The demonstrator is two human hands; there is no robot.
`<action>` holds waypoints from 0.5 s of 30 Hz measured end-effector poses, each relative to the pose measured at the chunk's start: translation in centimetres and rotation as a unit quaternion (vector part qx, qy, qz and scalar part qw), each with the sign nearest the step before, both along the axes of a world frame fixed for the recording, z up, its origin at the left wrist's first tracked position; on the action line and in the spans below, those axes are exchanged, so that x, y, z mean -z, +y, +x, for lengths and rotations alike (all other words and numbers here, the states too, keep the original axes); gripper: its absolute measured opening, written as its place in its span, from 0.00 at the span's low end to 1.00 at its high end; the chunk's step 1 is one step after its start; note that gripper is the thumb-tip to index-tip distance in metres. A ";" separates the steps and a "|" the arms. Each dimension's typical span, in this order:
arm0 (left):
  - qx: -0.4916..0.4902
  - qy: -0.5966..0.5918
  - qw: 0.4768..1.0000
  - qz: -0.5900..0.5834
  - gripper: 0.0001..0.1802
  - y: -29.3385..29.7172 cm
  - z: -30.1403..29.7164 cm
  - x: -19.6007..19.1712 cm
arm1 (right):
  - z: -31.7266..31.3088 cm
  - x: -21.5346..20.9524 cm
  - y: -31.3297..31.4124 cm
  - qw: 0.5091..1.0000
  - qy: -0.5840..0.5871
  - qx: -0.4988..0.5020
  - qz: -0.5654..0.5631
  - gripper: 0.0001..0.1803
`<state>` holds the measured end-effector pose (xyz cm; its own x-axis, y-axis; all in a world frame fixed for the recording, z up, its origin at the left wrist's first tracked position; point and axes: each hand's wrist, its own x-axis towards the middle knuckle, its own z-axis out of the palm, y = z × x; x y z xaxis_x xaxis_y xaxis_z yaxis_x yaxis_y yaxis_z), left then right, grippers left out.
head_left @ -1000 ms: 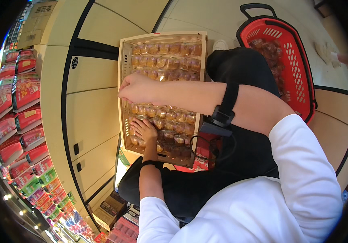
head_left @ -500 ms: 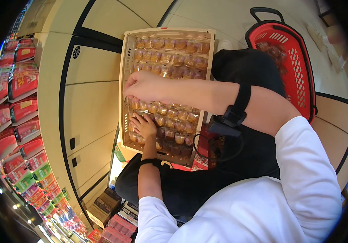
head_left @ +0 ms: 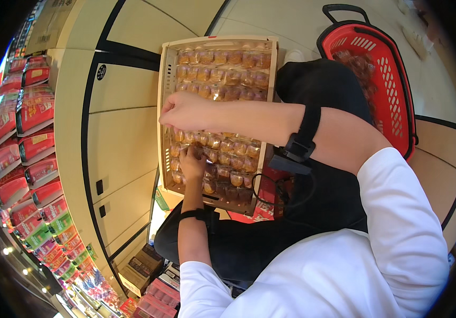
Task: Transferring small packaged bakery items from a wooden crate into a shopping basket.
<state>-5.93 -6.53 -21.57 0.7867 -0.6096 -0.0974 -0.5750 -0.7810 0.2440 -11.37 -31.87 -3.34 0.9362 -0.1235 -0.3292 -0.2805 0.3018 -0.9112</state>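
Note:
A light wooden crate [head_left: 273, 69] lies in front of me, filled with rows of small golden pastries [head_left: 222, 58] in clear wrappers. My left hand [head_left: 192, 165] reaches into its lower left part. Its fingers are curled around a wrapped pastry [head_left: 199, 150], which they partly hide. Above it, my right forearm crosses the crate and covers part of the middle rows. My right hand [head_left: 183, 111] is closed at the crate's left rim, with its fingertips bent down over the edge and partly hidden.
A red shopping basket [head_left: 400, 69] with wrapped items [head_left: 354, 69] stands at the right, beside my knee. Cream cabinet doors [head_left: 119, 148] run along the left, next to shelves of red packages [head_left: 37, 114]. Cartons [head_left: 140, 267] sit at the lower left. Black straps with small devices circle both forearms.
My left hand's fingers, spread flat over the pastries before, have curled around one. My right hand stays at the left rim. The view has shifted slightly.

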 end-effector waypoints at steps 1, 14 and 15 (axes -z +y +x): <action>0.011 0.003 0.999 0.034 0.23 -0.2 0.1 -0.2 | 0.1 0.3 0.0 1.000 -0.009 0.001 -0.003 0.10; 0.062 -0.070 0.995 -0.034 0.12 0.5 0.7 0.8 | 0.6 0.6 0.3 0.999 -0.032 0.006 -0.007 0.09; 0.063 -0.069 0.995 -0.034 0.12 0.4 0.7 0.6 | 0.5 0.6 0.2 0.999 -0.031 0.007 -0.007 0.09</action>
<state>-5.25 -6.18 -22.18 0.7066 -0.7057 0.0522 -0.6991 -0.6847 0.2060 -10.85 -31.63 -3.90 0.9527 -0.1419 -0.2687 -0.2191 0.2919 -0.9310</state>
